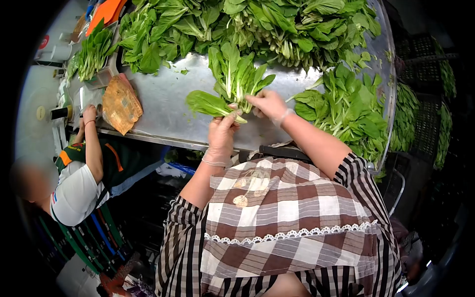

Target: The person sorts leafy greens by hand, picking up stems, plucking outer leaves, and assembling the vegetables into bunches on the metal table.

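My left hand (222, 134), in a clear glove, pinches the white stem end of a single leafy green stalk (210, 104), whose leaf points left. Just to the right, my right hand (269, 105), also gloved, has its fingers closed at the base of a small bunch of greens (237, 74). That bunch lies on the metal table (170, 91) with its leaves pointing away from me. Both hands are close together near the table's front edge. The fingertips of my right hand partly hide the stems.
A big heap of greens (292, 29) spans the table's far side. Another pile (349, 106) is at the right. A brown board (121, 105) lies at the left beside a co-worker (81, 188). Black crates (425, 123) with greens stand beyond the right edge.
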A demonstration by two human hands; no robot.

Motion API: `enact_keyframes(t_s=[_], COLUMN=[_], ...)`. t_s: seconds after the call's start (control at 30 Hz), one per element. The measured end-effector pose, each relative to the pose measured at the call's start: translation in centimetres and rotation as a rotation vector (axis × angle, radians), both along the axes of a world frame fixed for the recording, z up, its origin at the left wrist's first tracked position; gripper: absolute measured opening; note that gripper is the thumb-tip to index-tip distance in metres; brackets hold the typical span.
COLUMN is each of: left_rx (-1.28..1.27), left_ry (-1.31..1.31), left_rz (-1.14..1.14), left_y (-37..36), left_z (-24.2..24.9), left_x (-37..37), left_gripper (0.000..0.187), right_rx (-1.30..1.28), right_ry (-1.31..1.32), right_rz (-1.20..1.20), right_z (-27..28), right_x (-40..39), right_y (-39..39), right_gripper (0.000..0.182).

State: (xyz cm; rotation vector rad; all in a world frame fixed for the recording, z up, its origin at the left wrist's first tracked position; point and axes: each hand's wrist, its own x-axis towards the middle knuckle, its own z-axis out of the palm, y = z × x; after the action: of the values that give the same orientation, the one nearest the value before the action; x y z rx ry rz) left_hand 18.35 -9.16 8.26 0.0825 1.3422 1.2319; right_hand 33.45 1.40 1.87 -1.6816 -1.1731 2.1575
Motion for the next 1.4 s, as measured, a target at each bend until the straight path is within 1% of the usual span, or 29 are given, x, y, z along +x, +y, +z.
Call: enact_keyframes(t_s=[0.07,0.13,0.17,0.27,0.37,0.47,0.5,0.53,0.57,0.6,0.67,0.7,0.8,0.83,0.93,0.97,1.07,1.2,1.23,1.27,1.33,1.37,1.4], left_rx=[-0.003,-0.015,-0.024,-0.015,0.057,0.12,0.136,0.152,0.005,0.013,0.025,0.015,-0.006,-0.006,0.014,0.031,-0.022,-0.069,-0.069,-0.067,-0.061,-0.056,-0.05], left_ry=[0.008,0.032,0.031,-0.006,-0.064,-0.058,-0.047,-0.037,0.033,-0.003,-0.076,-0.04,-0.141,-0.139,-0.172,-0.18,-0.152,-0.169,-0.177,-0.185,-0.204,-0.212,-0.22], left_rz=[-0.02,-0.053,-0.028,0.018,-0.007,-0.066,-0.101,-0.136,-0.032,0.04,0.189,0.265,0.394,0.404,0.397,0.367,0.321,0.323,0.313,0.303,0.279,0.266,0.252], left_y=[0.1,-0.3,-0.5,-0.9,-1.1,-0.3,-0.2,-0.1,0.2,0.4,0.9,1.5,2.3,2.6,2.4,2.1,1.0,0.8,0.9,1.0,1.1,1.2,1.3], left_z=[0.3,0.2,0.2,0.1,-0.2,0.7,0.7,0.8,1.0,0.8,0.2,0.7,-0.1,-0.3,-1.5,-2.0,-1.9,-0.6,-0.3,-0.1,0.1,0.2,0.2], left_x=[0.4,0.4,0.4,0.2,0.3,1.2,1.1,1.1,1.1,0.3,-2.0,-2.5,-3.7,-3.9,-3.9,-3.6,-3.1,-1.9,-1.7,-1.3,-0.7,-0.4,-0.1], left_gripper=[0.021,0.023,0.023,0.023,0.025,0.025,0.025,0.025,0.02,0.019,0.017,0.017,0.017,0.017,0.016,0.018,0.017,0.018,0.018,0.019,0.02,0.021,0.022], right_rx=[0.049,0.091,-0.008,-0.009,0.047,0.705,0.939,0.938,0.842,0.746,0.797,0.82,1.121,1.096,0.918,0.858,0.695,0.552,0.578,0.45,0.188,0.125,0.107], right_ry=[-0.048,-0.059,-0.017,0.2,0.299,0.106,0.081,0.102,0.102,0.101,0.07,0.055,-0.19,-0.298,-0.471,-0.488,-0.534,-0.404,-0.323,-0.181,0.095,0.19,0.205], right_rz=[0.003,-0.002,-0.084,-0.203,-0.143,0.367,0.512,0.585,0.626,0.667,0.511,0.434,0.585,0.669,0.82,0.802,0.674,0.499,0.461,0.368,0.176,0.106,0.102], right_z=[-1.5,-1.0,-0.6,-1.0,1.8,4.4,5.9,6.1,6.5,7.5,5.7,5.4,5.6,6.6,6.0,5.0,4.8,4.6,3.8,3.3,3.9,4.3,4.6], right_x=[-0.3,0.2,0.8,2.6,3.1,2.5,1.3,0.8,0.7,0.3,-0.5,-1.1,-3.6,-4.6,-6.0,-5.7,-4.7,-1.9,-1.3,-0.5,0.6,1.0,1.3], right_y=[0.2,0.4,0.0,-1.3,-2.5,-2.7,-3.1,-3.0,-2.5,-1.8,-1.4,-1.0,0.5,1.1,2.8,3.2,3.5,3.2,2.7,2.3,1.0,0.4,-0.1], right_gripper=[0.031,0.03,0.025,0.02,0.019,0.021,0.022,0.02,0.018,0.016,0.018,0.019,0.027,0.033,0.033,0.031,0.029,0.028,0.025,0.023,0.02,0.017,0.016])
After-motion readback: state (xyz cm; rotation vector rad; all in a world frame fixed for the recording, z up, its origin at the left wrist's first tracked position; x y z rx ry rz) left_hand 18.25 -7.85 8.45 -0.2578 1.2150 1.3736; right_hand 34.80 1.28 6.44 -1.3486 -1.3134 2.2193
